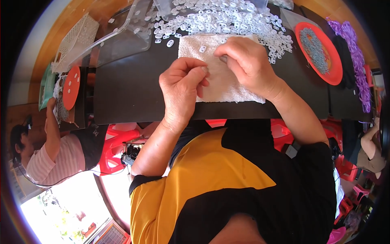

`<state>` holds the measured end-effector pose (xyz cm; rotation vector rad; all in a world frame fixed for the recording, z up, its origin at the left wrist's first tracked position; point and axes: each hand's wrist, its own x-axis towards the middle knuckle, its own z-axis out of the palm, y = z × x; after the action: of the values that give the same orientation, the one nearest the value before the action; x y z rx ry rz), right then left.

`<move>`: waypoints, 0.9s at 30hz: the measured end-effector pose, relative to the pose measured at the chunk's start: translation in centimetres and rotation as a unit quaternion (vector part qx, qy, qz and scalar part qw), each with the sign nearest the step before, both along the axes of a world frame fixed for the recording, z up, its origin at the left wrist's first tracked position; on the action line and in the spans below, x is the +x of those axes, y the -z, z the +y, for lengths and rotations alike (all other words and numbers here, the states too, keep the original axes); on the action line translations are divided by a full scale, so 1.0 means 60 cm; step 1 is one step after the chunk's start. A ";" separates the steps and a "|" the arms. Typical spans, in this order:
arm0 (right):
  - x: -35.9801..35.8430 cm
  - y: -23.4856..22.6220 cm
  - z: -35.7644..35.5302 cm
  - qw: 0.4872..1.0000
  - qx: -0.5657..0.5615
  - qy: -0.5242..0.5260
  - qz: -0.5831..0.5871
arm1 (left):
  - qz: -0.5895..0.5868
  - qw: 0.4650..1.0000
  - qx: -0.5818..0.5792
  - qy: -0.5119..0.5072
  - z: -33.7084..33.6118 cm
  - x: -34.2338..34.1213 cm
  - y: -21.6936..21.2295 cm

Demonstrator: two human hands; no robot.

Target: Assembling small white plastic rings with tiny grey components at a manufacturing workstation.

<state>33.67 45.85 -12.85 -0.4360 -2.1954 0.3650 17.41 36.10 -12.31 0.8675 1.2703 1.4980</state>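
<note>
Over a dark, smooth tabletop (134,89), we work above a nubbly white towel (227,87) spread flat at the table's near edge. Behind it lies a loose heap of small white plastic rings (227,18), flat and oval, glossy against the cloth; one stray ring (202,49) sits on the towel. Our left hand (183,87) is curled, thumb and forefinger pinched together; what they hold, if anything, is too small to tell. Our right hand (245,63) rests fingertips-down on the towel, fingers bent, its grip hidden. To the right, a round red plate (335,71) carries grey metal pieces (316,49).
</note>
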 end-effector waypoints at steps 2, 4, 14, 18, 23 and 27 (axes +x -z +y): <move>0.009 -0.013 0.005 0.999 0.024 0.026 0.009 | 0.034 0.999 0.010 -0.010 0.002 -0.011 0.004; 0.023 -0.023 0.013 0.997 -0.019 0.071 0.002 | 0.187 0.982 0.037 -0.014 0.008 -0.021 0.019; 0.053 -0.030 0.040 0.986 0.009 0.087 -0.144 | 0.432 0.886 0.167 -0.008 0.021 -0.021 0.026; 0.038 0.000 0.033 0.982 0.064 0.072 -0.162 | 0.472 0.864 0.176 0.011 0.039 -0.005 0.020; 0.044 -0.001 0.037 0.968 0.064 0.117 -0.214 | 0.578 0.783 0.221 0.072 0.079 0.009 0.010; 0.048 -0.004 0.045 0.979 0.036 0.112 -0.166 | 0.624 0.741 0.207 0.136 0.101 0.002 0.016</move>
<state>36.52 48.56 -12.64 -0.7410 -2.4396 0.0916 17.52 42.18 -13.29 2.4987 1.5573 0.8453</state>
